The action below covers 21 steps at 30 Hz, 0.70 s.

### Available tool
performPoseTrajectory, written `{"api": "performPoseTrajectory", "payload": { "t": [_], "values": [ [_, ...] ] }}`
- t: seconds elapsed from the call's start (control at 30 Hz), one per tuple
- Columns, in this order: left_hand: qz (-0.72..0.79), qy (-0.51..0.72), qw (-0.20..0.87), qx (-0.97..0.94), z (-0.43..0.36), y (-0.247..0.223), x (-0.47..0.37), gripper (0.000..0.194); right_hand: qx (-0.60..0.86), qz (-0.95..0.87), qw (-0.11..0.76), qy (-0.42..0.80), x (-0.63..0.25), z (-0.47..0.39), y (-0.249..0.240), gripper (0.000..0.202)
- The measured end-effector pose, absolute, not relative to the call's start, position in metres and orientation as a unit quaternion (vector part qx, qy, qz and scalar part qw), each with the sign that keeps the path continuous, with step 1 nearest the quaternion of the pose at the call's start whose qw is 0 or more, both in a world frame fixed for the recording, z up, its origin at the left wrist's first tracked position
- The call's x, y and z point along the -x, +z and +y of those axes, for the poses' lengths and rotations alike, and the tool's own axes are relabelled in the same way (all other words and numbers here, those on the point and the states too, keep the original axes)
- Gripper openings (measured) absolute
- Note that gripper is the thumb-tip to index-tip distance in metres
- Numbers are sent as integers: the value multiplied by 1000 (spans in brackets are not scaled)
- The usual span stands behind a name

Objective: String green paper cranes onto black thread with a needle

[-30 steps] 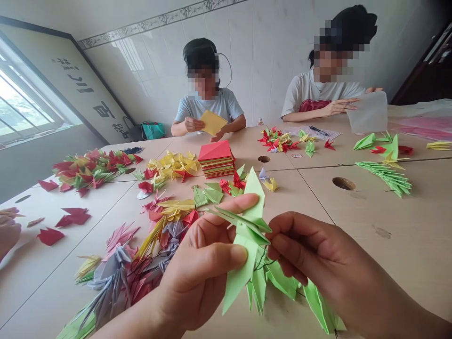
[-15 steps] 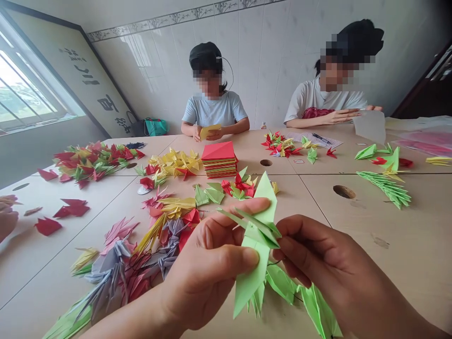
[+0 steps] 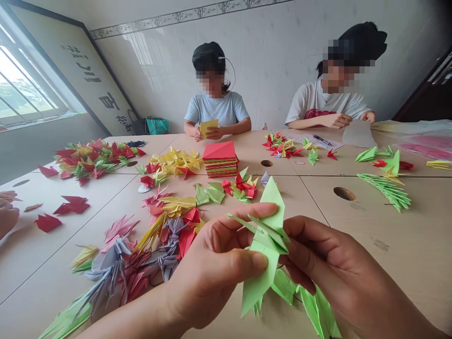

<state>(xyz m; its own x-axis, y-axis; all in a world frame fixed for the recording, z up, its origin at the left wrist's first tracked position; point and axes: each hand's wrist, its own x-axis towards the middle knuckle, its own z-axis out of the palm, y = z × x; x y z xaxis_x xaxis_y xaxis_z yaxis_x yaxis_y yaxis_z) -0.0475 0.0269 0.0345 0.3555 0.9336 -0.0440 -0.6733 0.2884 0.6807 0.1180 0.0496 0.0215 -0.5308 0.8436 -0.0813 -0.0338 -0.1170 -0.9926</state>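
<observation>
A light green folded paper crane [image 3: 266, 242] with spread wings is in my left hand [image 3: 226, 263], gripped between thumb and fingers. My right hand [image 3: 325, 263] is closed at the crane's right side, its thumb and forefinger pinching the edge of the folded body. What lies behind those fingertips is hidden. Below my hands, more green paper cranes [image 3: 318, 308] hang or rest together, with a dark thread showing between them. Left of my wrist lie strung cranes in grey-purple [image 3: 115, 259], pink [image 3: 120, 230] and yellow [image 3: 151, 233].
Beyond my hands stands a stack of red and yellow paper squares [image 3: 221, 160]. Piles of folded cranes [image 3: 92, 160] and yellow cranes [image 3: 174, 162] spread leftward. Green folded strips [image 3: 384, 190] lie near a table hole [image 3: 344, 193]. Two people sit opposite handling paper; another person's hand [image 3: 7, 214] shows at left.
My hands and the green crane sit slightly farther right and lower. Across the table, the person at right has lowered the white sheet; the other's yellow paper is tilted more upright.
</observation>
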Motion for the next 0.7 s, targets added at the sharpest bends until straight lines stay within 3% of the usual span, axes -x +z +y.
{"api": "performPoseTrajectory", "payload": {
  "t": [0.13, 0.33, 0.57, 0.7],
  "values": [
    [231, 524, 766, -290, 27, 34, 46, 35, 349, -546, 339, 682, -115, 50, 25, 17],
    [274, 566, 733, -257, 31, 34, 48, 9, 318, -592, 328, 664, -121, 49, 26, 17],
    [250, 582, 760, -145, 34, 36, 51, 12, 300, -573, 378, 662, -120, 45, 23, 24],
    [237, 570, 780, -104, 32, 38, 52, 15, 313, -629, 435, 564, -117, 45, 21, 28]
  ]
}}
